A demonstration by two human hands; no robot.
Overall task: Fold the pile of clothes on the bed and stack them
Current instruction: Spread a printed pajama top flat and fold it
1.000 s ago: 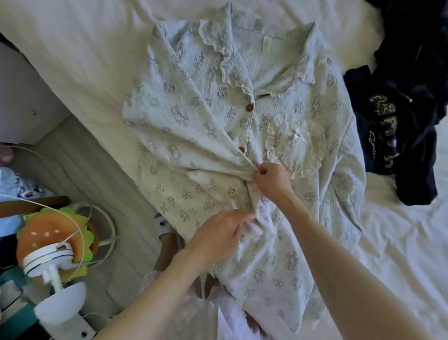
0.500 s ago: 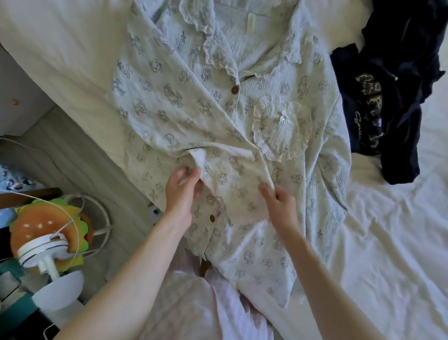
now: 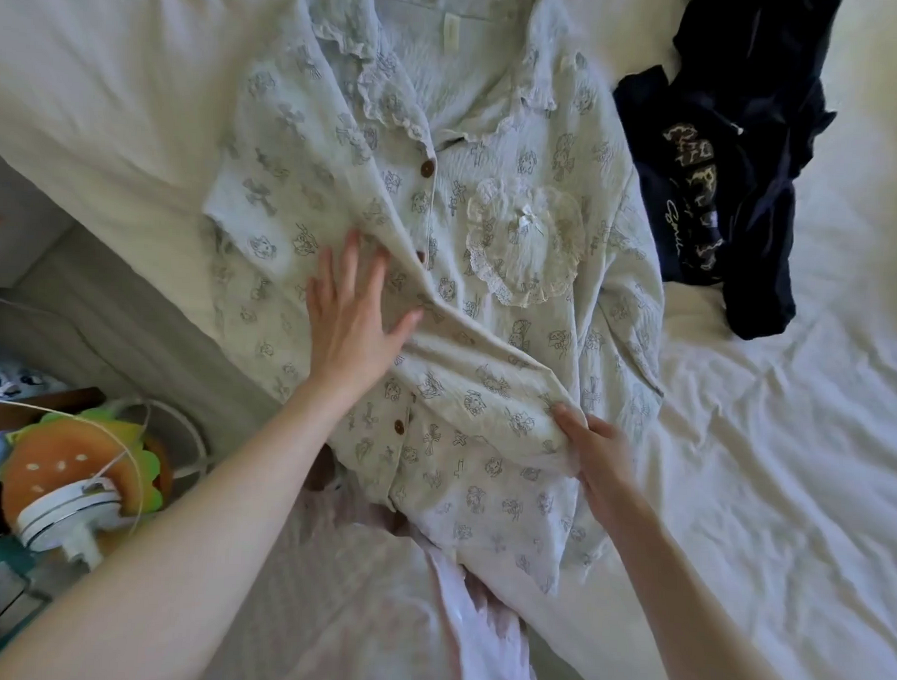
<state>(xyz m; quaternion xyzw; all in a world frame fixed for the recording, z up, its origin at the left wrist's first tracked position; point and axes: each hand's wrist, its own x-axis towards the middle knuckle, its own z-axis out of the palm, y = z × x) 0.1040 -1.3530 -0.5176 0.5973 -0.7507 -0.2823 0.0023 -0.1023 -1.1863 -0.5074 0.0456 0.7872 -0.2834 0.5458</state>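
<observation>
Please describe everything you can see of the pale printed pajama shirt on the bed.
The shirt is pale green, of thin crinkled cloth, printed with small grey figures and crosses. It has a ruffled collar, brown buttons down the front, a lace-edged pocket with a bow, and short sleeves. It lies front up and spread on the white bed, its hem hanging over the near edge. The left hand presses flat on it beside the buttons; the right hand grips a fold near its right side.

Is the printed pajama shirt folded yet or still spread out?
Spread out. The pajama shirt lies face up on the bed, collar and sleeves showing, left hand flat on it.
</observation>
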